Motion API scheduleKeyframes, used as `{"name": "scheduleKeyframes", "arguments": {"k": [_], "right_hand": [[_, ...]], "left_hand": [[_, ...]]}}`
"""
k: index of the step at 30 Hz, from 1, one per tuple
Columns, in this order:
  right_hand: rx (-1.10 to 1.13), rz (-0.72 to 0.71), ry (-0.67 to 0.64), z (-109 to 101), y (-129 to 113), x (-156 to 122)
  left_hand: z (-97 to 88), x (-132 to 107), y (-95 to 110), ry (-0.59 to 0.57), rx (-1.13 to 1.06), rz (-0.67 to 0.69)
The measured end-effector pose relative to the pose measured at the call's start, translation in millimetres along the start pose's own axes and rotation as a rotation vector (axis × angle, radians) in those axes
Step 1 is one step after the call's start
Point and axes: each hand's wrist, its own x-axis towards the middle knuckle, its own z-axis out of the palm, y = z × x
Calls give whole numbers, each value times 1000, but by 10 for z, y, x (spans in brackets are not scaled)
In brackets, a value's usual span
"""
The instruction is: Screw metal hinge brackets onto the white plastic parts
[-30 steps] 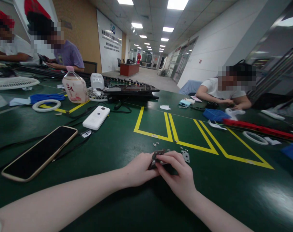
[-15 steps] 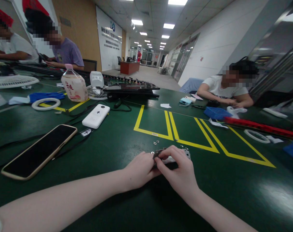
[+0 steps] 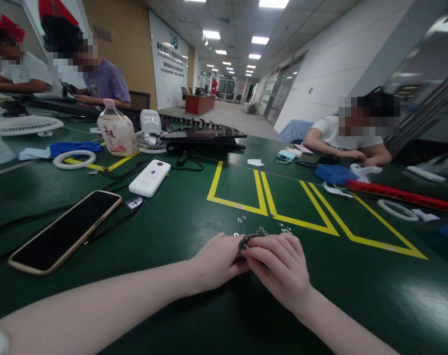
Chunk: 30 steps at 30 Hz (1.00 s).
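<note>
Close in front of me, my left hand is closed around a small dark metal plate with holes, whose lower part is hidden by the fingers. My right hand meets it from the right, its fingertips pinched on the same plate. Just beyond the fingers lie several small metal rings that look like washers or nuts. Some light metal pieces show behind the right knuckles, partly covered by them.
On the green table, a phone and a white power bank lie left. Behind them are a pink-capped bottle and dark flat panels. Yellow tape outlines mark the middle. People sit across, near a blue tray.
My right hand has turned, its fingers now lying together over the plate, which has tilted to show its holes. The light perforated piece behind the right hand is more covered. The view shifted slightly.
</note>
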Motion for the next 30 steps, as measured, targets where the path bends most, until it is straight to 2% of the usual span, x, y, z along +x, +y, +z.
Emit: {"name": "scheduleKeyframes", "arguments": {"k": [5, 8, 22, 30], "right_hand": [[130, 164, 86, -10, -16, 21], [188, 220, 79, -18, -5, 13], [357, 276, 57, 26, -12, -47], [400, 386, 68, 39, -44, -43]], "left_hand": [[-11, 3, -4, -5, -22, 9], [-23, 3, -8, -3, -59, 11], [-22, 2, -17, 10, -77, 39], [-26, 6, -24, 10, -96, 43]]}}
